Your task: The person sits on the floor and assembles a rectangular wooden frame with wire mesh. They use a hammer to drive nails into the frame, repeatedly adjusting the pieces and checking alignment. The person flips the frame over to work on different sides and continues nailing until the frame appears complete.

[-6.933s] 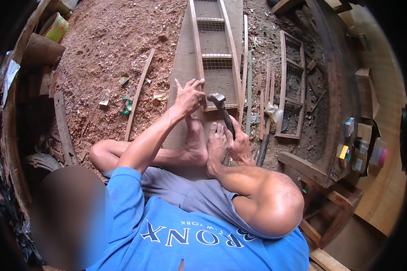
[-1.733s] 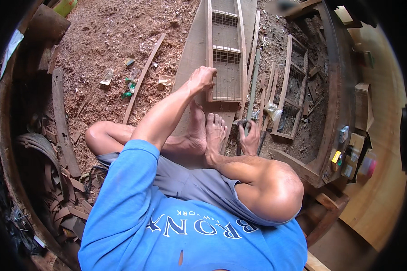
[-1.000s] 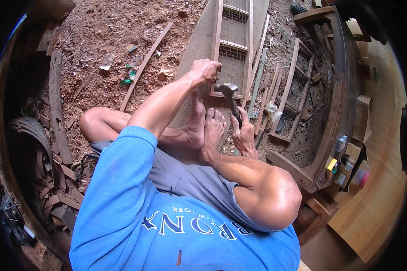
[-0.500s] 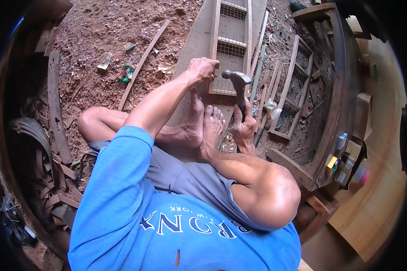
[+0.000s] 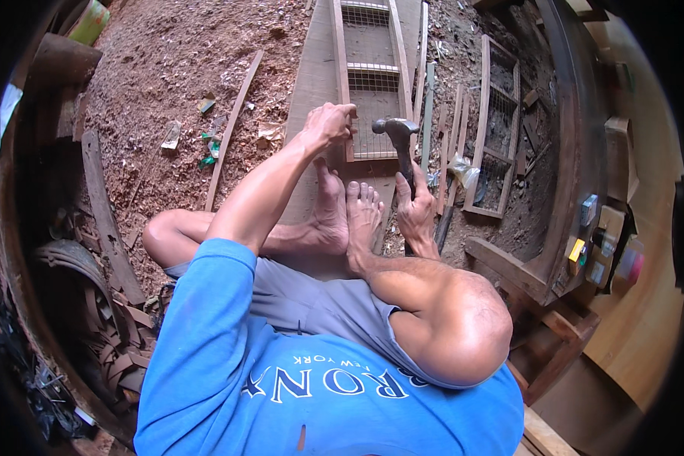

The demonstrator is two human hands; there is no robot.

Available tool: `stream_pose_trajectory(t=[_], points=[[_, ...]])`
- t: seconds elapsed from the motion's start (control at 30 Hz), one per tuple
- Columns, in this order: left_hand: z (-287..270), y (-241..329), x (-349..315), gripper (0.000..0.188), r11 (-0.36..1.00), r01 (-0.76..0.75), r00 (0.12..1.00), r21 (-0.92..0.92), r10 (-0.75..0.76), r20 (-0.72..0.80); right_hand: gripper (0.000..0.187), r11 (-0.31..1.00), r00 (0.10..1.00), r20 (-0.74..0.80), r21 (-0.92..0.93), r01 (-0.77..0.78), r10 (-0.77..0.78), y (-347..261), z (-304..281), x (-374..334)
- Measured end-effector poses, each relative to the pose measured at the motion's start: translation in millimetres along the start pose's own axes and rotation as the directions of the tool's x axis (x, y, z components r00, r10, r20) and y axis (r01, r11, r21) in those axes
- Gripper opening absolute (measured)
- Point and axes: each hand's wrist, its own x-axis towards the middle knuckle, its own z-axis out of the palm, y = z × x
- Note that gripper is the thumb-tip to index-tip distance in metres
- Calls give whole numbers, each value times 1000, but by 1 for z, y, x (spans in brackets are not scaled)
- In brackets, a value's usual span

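Observation:
My right hand (image 5: 418, 216) grips the dark handle of a claw hammer (image 5: 395, 127). Its metal head hangs over the near right part of a long wooden frame (image 5: 400, 53) with wire mesh across it. My left hand (image 5: 329, 125) is at the frame's near left side rail, its fingers curled and pinched at the wood. Whatever sits between those fingertips is too small or hidden to make out. The frame lies on a flat board (image 5: 302, 85), its near end just beyond my bare feet (image 5: 362, 213).
A second, smaller mesh frame (image 5: 475, 171) lies to the right, with thin wood strips (image 5: 429, 114) between the two. Shavings (image 5: 167, 83) cover the ground at left, around a long stick (image 5: 234, 129). A wooden bench (image 5: 566, 175) bearing small boxes (image 5: 577, 251) stands at far right.
The whole view has shifted slightly, with the frames and strips now further left in the picture. Both hands keep nearly the same places by the frame, and the hammer stays in my right hand.

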Motion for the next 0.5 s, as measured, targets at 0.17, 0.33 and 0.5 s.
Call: stream_pose_trajectory(t=[0.17,0.33,0.5], points=[[-1,2,4,35,999,33,999,31,-34,18,28,985,941,336,-147,92,-38,-117,-76,-36],[3,1,2,37,999,13,1000,-29,-13,17,23,964,831,556,-205,171,-29,-187,-119,-61],[1,1,3,36,1000,18,999,14,-18,27,27,971,886,461,-190,147,-44,-160,-107,-59]])
